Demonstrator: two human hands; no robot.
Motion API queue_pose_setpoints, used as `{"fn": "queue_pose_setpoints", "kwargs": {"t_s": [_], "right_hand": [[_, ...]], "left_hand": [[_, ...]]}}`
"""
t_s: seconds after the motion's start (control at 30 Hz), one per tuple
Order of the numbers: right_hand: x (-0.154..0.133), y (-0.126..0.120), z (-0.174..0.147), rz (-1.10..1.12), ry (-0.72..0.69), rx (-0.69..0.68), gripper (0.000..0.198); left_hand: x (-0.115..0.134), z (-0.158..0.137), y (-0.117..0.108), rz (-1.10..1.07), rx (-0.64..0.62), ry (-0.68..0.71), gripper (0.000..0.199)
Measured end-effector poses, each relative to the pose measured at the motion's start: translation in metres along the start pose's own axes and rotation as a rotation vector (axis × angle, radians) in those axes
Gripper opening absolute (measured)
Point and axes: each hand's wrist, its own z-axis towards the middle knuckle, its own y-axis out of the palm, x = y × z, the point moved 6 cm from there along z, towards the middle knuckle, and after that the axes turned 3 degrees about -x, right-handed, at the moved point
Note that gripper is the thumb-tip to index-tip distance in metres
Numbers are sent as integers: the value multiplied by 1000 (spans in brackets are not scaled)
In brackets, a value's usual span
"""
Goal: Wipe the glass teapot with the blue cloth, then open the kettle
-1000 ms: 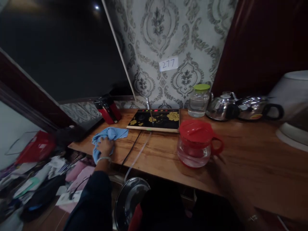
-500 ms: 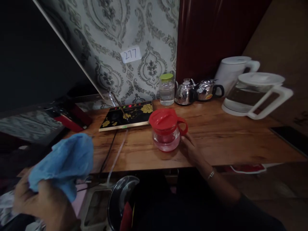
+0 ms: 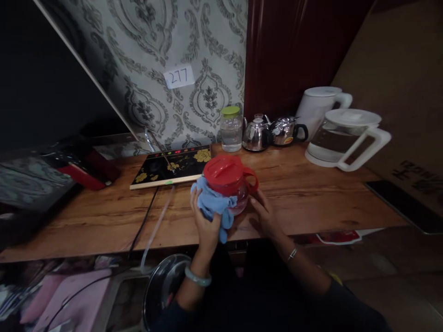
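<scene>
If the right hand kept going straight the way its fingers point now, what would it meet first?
The right hand points up and left at the glass teapot with the red lid. Its fingertips already look to be at the pot's glass side below the red handle, so the pot comes first; actual contact is hard to judge.

The teapot [image 3: 229, 184] is a small round glass pot with a red lid and a red handle that points right; it stands upright near the front edge of the wooden counter, just right of a black tray with yellow flowers. The cloth [image 3: 215, 206] is a light blue rag, crumpled and pressed against the pot's left and front glass wall below the lid, with a fold hanging down toward the counter's edge.
</scene>
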Motion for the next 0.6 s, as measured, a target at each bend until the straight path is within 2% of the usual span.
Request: {"fn": "queue_pose_setpoints", "kwargs": {"t_s": [0.07,0.17,0.27,0.37,0.43,0.47,0.5,0.6], "right_hand": [[4,-1,-1,-1,21,22,57],[8,1,-1,15,16,23,58],[8,4,0,5,-2,17,62],[-4,-6,-13,-88,-108,128,70],[-17,-15,-31,-180,-203,213,74],[-23,-16,-41,-222,-248,210,76],[-26,-13,-51,-250,-267,148,80],[-28,14,-74,-319,-284,-196,92]], "left_hand": [[-9,-11,2,64,29,10,61],[-17,-21,-4,126,-15,12,54],[-21,-29,-12,169,-14,-40,51],[-18,-40,-19,182,40,-70,44],[-10,-48,-22,176,49,-48,40],[-3,-50,-24,176,42,-18,39],[6,-53,-25,181,31,25,39],[41,-56,-25,203,-42,226,44]]}}
